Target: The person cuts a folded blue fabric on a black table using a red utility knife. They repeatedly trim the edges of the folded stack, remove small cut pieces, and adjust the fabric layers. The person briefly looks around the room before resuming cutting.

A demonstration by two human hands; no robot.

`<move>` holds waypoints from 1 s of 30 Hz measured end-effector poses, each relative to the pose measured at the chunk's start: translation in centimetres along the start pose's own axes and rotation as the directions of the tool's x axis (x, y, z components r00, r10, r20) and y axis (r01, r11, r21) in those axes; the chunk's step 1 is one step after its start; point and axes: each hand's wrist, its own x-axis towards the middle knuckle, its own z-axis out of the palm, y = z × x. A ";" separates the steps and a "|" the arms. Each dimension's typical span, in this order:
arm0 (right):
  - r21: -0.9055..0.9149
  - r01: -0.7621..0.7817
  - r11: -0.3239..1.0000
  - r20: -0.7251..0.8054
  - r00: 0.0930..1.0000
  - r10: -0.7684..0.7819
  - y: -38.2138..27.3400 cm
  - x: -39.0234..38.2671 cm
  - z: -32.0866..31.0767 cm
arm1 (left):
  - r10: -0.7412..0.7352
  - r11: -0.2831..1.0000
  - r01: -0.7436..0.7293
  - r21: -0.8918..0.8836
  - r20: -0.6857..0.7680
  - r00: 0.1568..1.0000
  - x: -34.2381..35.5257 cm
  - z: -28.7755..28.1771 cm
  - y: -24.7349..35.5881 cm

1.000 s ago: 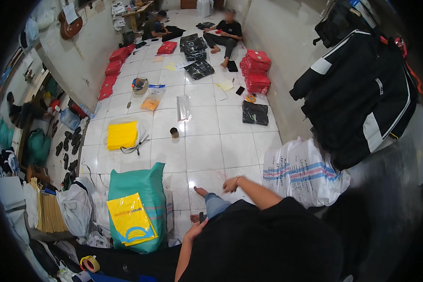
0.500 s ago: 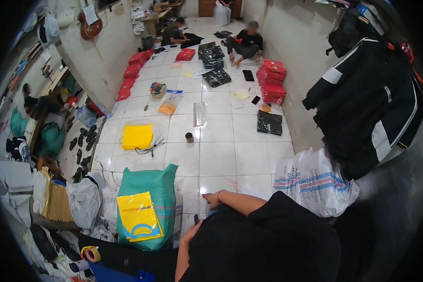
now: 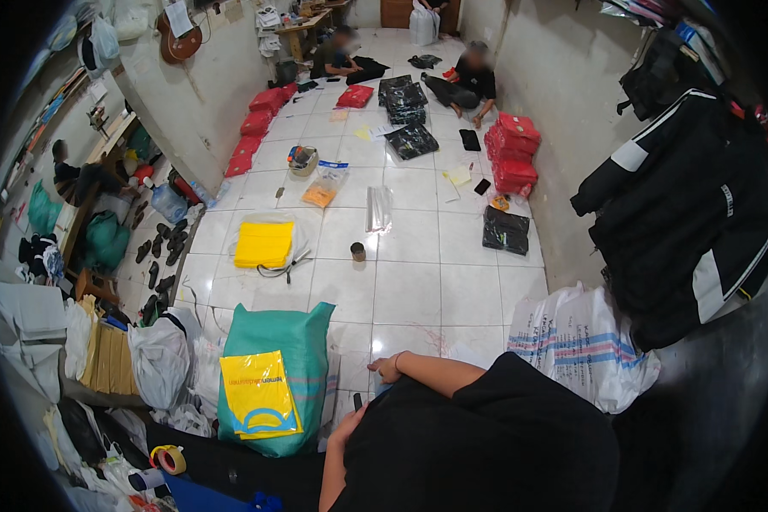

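Observation:
My left hand (image 3: 343, 425) is low in front of me, close to my black shirt. Its fingers close on a small dark object (image 3: 357, 400) whose kind I cannot make out. Just beyond it, my right hand (image 3: 386, 368) hangs over the tiled floor with its fingers pointing left, and nothing shows in it. To the left of both hands stands a stuffed green sack (image 3: 311, 333), apart from them. A flat yellow plastic package (image 3: 256, 388) with a blue curved print lies against its top.
Ahead on white tiles are a yellow stack (image 3: 264, 245), a small dark jar (image 3: 358, 252) and clear plastic sleeves (image 3: 380, 209). Red packages (image 3: 514, 154) line the right wall, near a white woven sack (image 3: 580, 346). Several people sit or stand farther off, including one (image 3: 474, 77) by black packages.
My view has turned slightly left, so the room sits farther right in the picture. My hands keep nearly the same pose. The seated person at the right now reaches a hand toward the red packages.

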 end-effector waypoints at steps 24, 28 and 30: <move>0.056 0.046 0.997 0.232 0.971 -0.058 10.1 -6.7 -14.5 | -0.060 0.982 -0.003 -0.191 -0.325 0.944 11.5 2.8 -0.2; -0.013 0.167 0.986 0.266 0.951 -0.157 5.3 -4.9 -17.1 | -0.113 0.913 -0.047 -0.405 -0.361 0.926 5.2 6.2 2.2; -0.065 0.340 0.938 0.194 0.927 -0.322 1.2 -6.7 -20.8 | -0.192 0.862 -0.023 -0.506 -0.369 0.909 4.0 7.6 2.0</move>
